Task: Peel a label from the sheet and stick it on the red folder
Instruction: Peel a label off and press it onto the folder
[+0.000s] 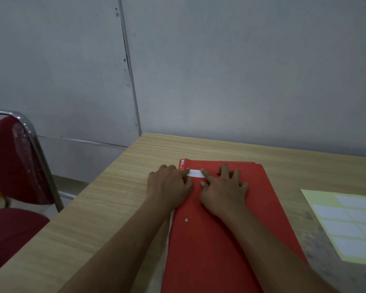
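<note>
Head-worn view, angled forward and down, close over table [118,187], facing wall [241,70]

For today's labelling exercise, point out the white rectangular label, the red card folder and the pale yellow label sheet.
white rectangular label [195,173]: head view, its middle.
red card folder [268,191]: head view, bare cover.
pale yellow label sheet [325,200]: head view, backing margin.

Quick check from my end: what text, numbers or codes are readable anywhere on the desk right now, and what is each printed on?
"FC": white letters on the red folder's spine strip, beside a small barcode patch; tentative, very small.
Barcode digits: too small to read.
White label under both hands' fingertips, left hand, right hand: faint marks, too blurred to read.
Label sheet at right: blank labels, no text visible.
</note>
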`<state>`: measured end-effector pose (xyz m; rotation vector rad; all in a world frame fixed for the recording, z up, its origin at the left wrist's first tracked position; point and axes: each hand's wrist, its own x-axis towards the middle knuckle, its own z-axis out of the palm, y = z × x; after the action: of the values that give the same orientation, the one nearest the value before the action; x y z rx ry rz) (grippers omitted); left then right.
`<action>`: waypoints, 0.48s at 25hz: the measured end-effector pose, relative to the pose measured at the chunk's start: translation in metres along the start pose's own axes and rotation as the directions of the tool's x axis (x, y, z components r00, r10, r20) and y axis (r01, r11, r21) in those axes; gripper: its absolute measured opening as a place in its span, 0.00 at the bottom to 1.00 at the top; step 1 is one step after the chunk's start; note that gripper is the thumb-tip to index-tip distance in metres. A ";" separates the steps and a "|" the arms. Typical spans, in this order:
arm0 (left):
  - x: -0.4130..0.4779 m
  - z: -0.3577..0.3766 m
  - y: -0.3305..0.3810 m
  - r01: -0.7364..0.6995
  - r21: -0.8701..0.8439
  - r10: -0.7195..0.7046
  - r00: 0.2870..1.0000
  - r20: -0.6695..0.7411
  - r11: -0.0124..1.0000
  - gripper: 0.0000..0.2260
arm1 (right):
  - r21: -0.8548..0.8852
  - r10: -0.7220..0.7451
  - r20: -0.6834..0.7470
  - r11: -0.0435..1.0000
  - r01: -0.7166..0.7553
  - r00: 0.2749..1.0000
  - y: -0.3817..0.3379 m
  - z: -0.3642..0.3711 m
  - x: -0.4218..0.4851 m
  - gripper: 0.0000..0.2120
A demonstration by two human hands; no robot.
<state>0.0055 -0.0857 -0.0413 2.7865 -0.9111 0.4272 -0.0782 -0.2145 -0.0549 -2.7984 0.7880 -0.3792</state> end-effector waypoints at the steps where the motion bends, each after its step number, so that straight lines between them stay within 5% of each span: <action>1: -0.001 0.000 0.000 0.007 0.013 -0.007 1.000 -0.021 1.000 0.21 | 0.006 0.009 -0.018 1.000 -0.008 1.000 0.000 0.001 0.000 0.24; 9: 0.007 -0.002 0.001 -0.157 0.047 0.154 0.986 0.060 0.986 0.19 | -0.013 0.002 0.070 1.000 -0.001 0.998 -0.004 -0.003 0.004 0.24; 12: 0.006 0.000 0.001 -0.111 0.061 0.107 0.992 0.065 0.992 0.21 | -0.018 -0.005 0.082 1.000 0.006 0.997 -0.003 -0.004 0.004 0.25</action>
<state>0.0092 -0.0900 -0.0392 2.8316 -1.0868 0.3958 -0.0749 -0.2144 -0.0492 -2.8138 0.7700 -0.2577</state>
